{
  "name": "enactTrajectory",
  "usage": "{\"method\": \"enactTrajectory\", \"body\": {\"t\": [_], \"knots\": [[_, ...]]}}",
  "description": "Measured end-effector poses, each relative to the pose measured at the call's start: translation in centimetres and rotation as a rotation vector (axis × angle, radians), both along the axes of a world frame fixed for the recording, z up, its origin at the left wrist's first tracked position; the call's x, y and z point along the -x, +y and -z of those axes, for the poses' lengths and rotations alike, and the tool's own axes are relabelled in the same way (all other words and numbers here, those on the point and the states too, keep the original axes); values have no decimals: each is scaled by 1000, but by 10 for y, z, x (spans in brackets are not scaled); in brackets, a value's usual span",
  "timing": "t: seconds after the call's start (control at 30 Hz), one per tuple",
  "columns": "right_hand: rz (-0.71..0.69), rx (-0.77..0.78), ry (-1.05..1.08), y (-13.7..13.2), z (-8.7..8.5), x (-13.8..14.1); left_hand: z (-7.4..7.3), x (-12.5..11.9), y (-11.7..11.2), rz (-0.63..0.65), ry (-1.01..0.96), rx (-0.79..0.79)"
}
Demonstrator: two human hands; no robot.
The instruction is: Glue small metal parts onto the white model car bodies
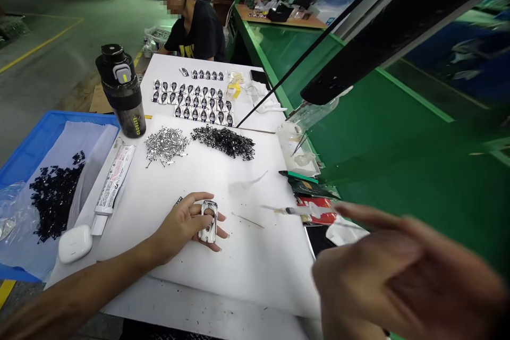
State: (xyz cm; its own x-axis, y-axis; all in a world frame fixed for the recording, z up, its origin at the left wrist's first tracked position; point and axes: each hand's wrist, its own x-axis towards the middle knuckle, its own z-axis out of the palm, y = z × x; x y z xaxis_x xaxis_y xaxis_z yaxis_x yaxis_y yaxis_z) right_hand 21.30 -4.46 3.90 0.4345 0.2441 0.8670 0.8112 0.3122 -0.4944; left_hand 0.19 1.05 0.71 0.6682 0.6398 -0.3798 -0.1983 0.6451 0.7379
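Item one: the person's left hand (181, 226), fingers curled narrowly around a small rectangular silver metal frame (209, 222), which sits on the fingers above the white plastic work board (243, 276), its rounded-corner opening showing a fingertip beneath. Item two: the person's right hand (382, 281), near the camera at lower right and heavily blurred, fingers extended; whether it grips anything cannot be told. A syringe (297, 211) with a thin needle lies just beyond those fingers, its contact with them unclear. On the board: a thin wooden stick (247, 220), a heap of silver metal parts (166, 144) and a heap of black metal parts (223, 142). Beyond the board, rows of small black-and-white printed cards (192, 96) lie on a white table (167, 71); their print is too small to read. At left, a black water bottle (121, 90) carries yellow lettering on its lower body, perhaps "GETTROO", too slanted to confirm. A white tube (115, 179) bears red and black print, illegible. A white earbud case (75, 243) sits beside a blue tray (51, 127) holding loose black parts (56, 199) on a plastic sheet. Across the table, a co-worker (198, 34) sits in a black T-shirt with yellow print, unreadable.
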Motion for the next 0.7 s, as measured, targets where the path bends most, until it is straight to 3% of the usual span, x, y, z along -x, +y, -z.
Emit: {"method": "enactTrajectory", "body": {"t": [0.07, 0.17, 0.23, 0.3, 0.47, 0.7], "knots": [[222, -181, -80, 15, -16, -28, 1, 0, 1, 2, 5, -9], [271, 50, -44, 45, -23, -79, 1, 1, 3, 33, 24, -30], [270, 301, -1, 62, -16, -109, -1, 1, 3, 54, 38, -41], [293, 417, 22, 72, -5, -131, -2, 1, 3, 60, 50, -44], [296, 497, 63, 81, 14, -150, -5, 0, 3, 45, 44, -27], [228, 682, 212, 73, 1, -153, -4, 0, 3, 23, 26, 11]]}}
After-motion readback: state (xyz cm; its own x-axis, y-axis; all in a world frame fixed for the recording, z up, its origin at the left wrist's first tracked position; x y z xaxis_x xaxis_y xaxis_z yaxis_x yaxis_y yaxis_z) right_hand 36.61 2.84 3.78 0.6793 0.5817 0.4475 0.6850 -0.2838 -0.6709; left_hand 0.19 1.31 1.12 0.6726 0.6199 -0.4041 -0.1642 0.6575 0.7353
